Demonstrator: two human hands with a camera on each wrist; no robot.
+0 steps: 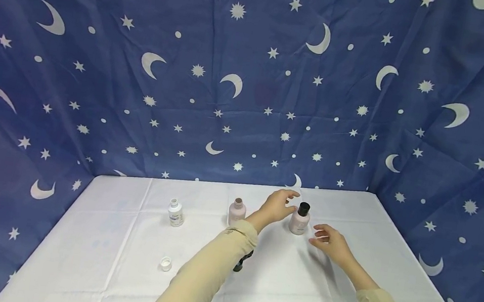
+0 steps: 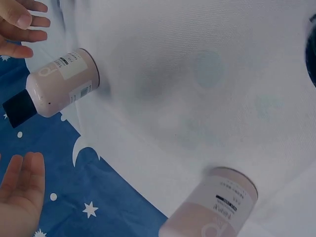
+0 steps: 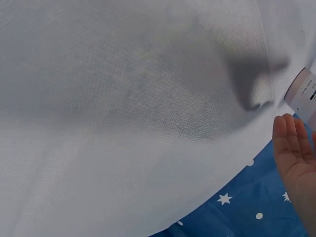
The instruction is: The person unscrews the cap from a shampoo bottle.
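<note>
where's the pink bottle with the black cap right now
In the head view, the black-capped pink bottle stands right of centre toward the back of the white table, between the left hand and the right hand.

A blue curtain point(image 1: 262, 31) printed with white moons and stars hangs beyond the white-covered table point(image 1: 86, 253) and along both sides. An uncapped white bottle point(image 1: 176, 215) stands toward the left, a small white cap point(image 1: 166, 264) lying nearer. Right of that bottle stands an uncapped pink bottle point(image 1: 237, 212), with a partly hidden black object point(image 1: 238, 267) nearer.
</note>
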